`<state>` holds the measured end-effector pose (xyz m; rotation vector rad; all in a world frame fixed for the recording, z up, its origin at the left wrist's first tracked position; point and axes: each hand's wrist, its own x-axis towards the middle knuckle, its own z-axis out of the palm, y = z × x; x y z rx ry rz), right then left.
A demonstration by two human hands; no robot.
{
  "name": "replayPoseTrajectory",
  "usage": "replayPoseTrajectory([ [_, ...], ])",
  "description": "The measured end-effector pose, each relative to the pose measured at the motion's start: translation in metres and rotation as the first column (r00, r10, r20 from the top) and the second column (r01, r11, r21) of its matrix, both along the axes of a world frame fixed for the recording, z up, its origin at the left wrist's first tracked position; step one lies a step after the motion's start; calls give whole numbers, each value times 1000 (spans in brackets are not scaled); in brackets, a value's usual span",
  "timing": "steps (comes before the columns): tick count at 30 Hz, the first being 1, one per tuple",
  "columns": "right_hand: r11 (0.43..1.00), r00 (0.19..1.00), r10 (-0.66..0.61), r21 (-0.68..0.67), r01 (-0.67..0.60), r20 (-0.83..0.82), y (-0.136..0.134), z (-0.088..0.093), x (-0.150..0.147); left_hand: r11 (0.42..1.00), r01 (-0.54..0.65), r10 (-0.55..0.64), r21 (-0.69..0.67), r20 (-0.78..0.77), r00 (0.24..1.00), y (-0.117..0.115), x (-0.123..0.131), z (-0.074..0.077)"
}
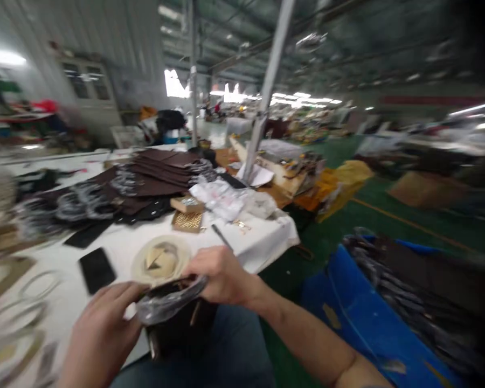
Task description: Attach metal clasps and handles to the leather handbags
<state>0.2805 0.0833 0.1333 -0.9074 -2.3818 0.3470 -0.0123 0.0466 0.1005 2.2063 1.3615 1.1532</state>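
A dark brown bag (178, 334) stands on my lap at the table's edge, with clear plastic film (167, 308) wrapped along what looks like its handle at the top. My left hand (105, 328) pinches the bag's left upper edge between thumb and fingers. On the opposite side, my right hand (222, 275) has its fingers curled over the top edge beside the film. The inside of the bag is mostly hidden and blurred. Just beyond it, a roll of cream tape (139, 261) lies on the white tabletop. A black phone-like slab (97, 270) lies left of the roll.
Small boxes of gold (188, 222) and silver metal parts sit behind the roll. Stacked brown panels (157, 172) with plastic-wrapped loops fill the table's far left. White crumpled paper (220, 198) lies beyond the boxes. A blue bin (359, 307) of plastic-wrapped dark items stands on the right.
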Motion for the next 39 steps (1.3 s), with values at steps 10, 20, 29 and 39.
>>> replayPoseTrajectory([
  [10,987,996,84,138,-83,-6,-20,0,-10,995,10,18,103,-269,963,-28,19,21],
  [20,983,994,112,149,-109,-15,-24,-7,-11,924,138,-45,356,-259,965,-31,20,-1],
  [29,944,984,180,282,-173,1,-25,-17,-14,892,161,-40,422,-281,959,-37,10,-17],
  [39,830,969,126,512,-220,212,-14,-18,-13,818,188,-32,543,-284,958,-33,-14,-51],
])
